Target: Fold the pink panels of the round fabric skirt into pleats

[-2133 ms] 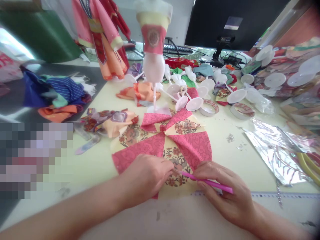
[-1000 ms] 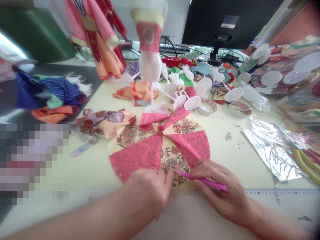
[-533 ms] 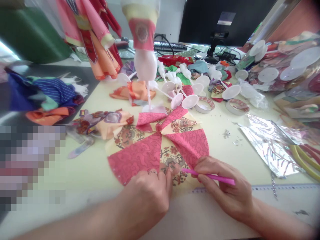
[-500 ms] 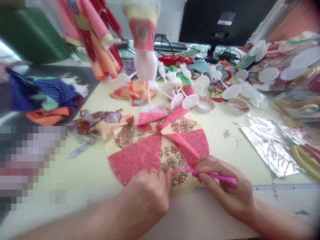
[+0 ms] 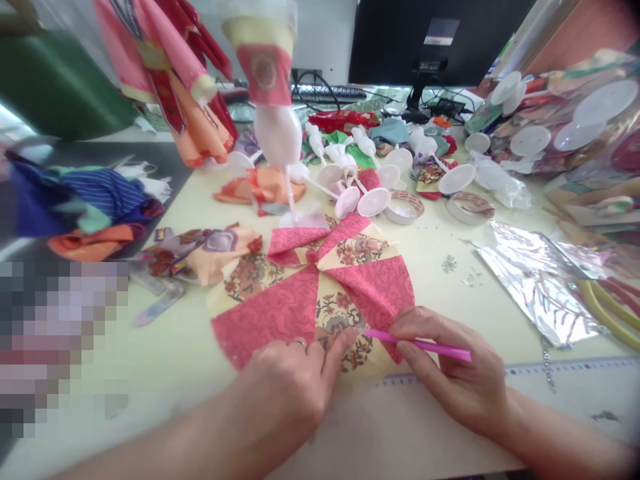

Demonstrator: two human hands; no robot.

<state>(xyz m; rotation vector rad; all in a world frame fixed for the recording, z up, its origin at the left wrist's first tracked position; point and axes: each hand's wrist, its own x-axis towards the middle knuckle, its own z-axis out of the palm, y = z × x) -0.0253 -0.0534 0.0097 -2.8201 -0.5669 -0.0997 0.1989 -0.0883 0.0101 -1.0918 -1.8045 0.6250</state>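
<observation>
A round piece of fabric [image 5: 270,310] with pink and floral cream panels lies on the pale table, its pink folds meeting near the middle. My left hand [image 5: 300,373] rests on its front edge, a ring on one finger. The index finger reaches onto the floral panel; the other fingers are bent and partly hidden. Between the thumb and fingers of my right hand [image 5: 450,360] is a thin pink stick [image 5: 430,347], its tip pointing left, close to my left index fingertip over the fabric.
Behind the fabric stands a small white mannequin [image 5: 277,130]. White stands and tape rolls [image 5: 404,208] lie further back. On the right are a silver sheet [image 5: 535,287], yellow-handled scissors [image 5: 607,310] and a ruler [image 5: 575,365]. Doll clothes [image 5: 215,247] lie at left.
The camera view has shifted slightly, moving the background left. My left index finger has stretched out further across the floral panel. My right hand still holds the pink stick.
</observation>
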